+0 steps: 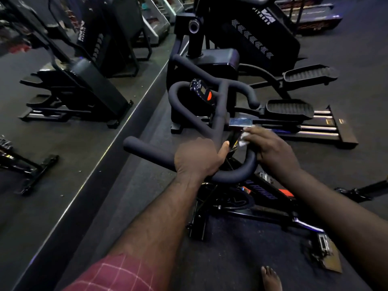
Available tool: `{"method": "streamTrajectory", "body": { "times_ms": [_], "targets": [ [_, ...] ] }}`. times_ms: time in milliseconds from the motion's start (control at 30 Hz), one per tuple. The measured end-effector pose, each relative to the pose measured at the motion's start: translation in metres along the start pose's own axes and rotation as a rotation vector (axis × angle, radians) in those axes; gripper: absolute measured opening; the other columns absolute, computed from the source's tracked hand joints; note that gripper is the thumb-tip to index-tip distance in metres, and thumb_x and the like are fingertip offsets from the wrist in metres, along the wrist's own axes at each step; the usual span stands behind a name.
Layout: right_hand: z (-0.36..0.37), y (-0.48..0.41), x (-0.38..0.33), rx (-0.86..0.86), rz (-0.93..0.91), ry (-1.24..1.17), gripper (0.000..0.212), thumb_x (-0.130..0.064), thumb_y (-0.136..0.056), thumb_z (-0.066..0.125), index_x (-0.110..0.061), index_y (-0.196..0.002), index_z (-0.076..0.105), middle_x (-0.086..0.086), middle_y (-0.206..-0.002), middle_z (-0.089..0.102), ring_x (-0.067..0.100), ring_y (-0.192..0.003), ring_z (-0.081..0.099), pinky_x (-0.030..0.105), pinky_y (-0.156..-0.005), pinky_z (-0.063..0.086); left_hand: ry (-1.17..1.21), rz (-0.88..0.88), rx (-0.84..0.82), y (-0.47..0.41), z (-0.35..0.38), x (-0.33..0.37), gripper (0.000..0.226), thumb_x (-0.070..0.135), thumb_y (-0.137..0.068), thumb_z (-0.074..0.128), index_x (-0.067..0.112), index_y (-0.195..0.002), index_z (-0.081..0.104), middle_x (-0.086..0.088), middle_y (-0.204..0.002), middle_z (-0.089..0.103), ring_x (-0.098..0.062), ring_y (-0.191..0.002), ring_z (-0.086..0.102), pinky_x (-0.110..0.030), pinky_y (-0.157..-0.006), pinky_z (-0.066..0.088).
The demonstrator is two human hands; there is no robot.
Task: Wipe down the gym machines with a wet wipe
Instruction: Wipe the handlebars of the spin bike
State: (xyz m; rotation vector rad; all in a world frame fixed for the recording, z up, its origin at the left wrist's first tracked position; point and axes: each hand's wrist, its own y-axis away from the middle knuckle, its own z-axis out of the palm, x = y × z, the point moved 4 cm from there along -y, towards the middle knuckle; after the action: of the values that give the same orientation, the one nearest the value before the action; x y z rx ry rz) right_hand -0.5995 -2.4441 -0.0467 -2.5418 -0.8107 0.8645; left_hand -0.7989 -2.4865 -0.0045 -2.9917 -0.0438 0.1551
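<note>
white wipe [243,140] at the bike's handlebar stem

the left hand [197,158] wraps closed round the black foam handlebar [151,151], thumb laid along the bar. the right hand [273,150] bends its fingers over the crumpled wipe, pinching it against the stem just below a shiny clamp plate [240,122]. the bike frame [260,193] sits under both forearms. an elliptical [294,108] stands close ahead, one pedal just beyond the right fingertips. bare dark floor [346,164] opens to the right; a pale edge strip [117,141] borders the left.
</note>
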Motion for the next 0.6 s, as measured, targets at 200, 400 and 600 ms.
{"method": "streamTrajectory", "body": {
  "times_ms": [200,400,600],
  "targets": [
    [0.025,-0.013,0.042,-0.123,0.843,-0.546,0.043,0.014,-0.086,0.042,-0.014,-0.079,0.073,0.009,-0.078,0.074,0.025,-0.076,0.071,0.027,-0.067,0.050,0.003,-0.013,-0.011,-0.001,0.001,-0.002,0.079,0.077,-0.100,0.023,0.015,-0.091,0.071,-0.011,-0.096,0.072,-0.036,-0.089,0.071,-0.041,-0.069,0.039],
    [0.045,0.025,0.042,0.224,1.236,-1.385,0.042,0.021,-0.093,0.034,-0.003,-0.092,0.069,0.012,-0.088,0.071,0.016,-0.065,0.064,0.023,-0.048,0.056,-0.008,-0.048,-0.028,-0.002,0.002,-0.001,0.078,0.076,-0.100,0.023,0.015,-0.094,0.071,-0.010,-0.093,0.071,-0.035,-0.086,0.071,-0.041,-0.068,0.040],
    [0.024,0.001,0.027,0.229,0.855,-0.958,0.043,-0.002,-0.103,0.048,-0.031,-0.114,0.077,-0.001,-0.112,0.078,0.015,-0.094,0.069,0.037,-0.087,0.055,-0.049,-0.080,-0.053,-0.005,0.000,0.001,0.064,0.066,-0.101,0.032,0.016,-0.102,0.072,-0.011,-0.095,0.072,-0.035,-0.088,0.071,-0.040,-0.070,0.041]
  ]
}}
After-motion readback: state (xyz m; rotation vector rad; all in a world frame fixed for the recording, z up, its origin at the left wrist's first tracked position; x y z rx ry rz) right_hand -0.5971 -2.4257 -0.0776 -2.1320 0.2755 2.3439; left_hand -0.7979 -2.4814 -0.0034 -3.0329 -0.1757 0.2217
